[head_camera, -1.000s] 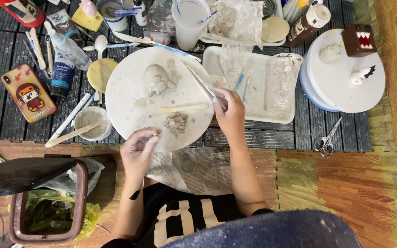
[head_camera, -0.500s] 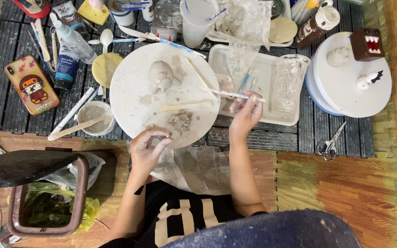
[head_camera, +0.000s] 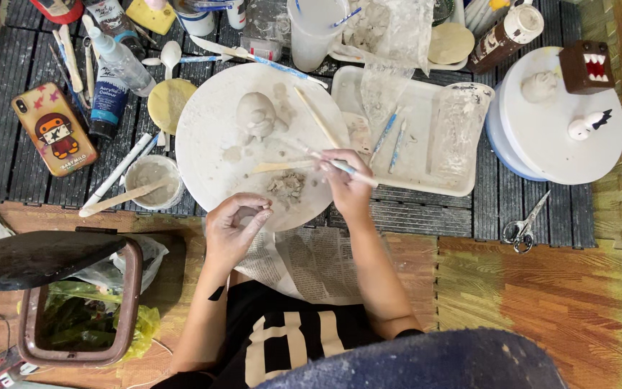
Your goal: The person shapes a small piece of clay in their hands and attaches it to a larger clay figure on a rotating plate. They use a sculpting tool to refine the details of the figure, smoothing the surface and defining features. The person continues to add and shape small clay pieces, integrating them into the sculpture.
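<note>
Dark slatted desk carries a round white board with a clay figure on it. Left hand sits at the board's near edge, fingers curled around a small clay lump. Right hand pinches a thin tool, its tip lying over the board near clay crumbs. Tray lies just right.
</note>
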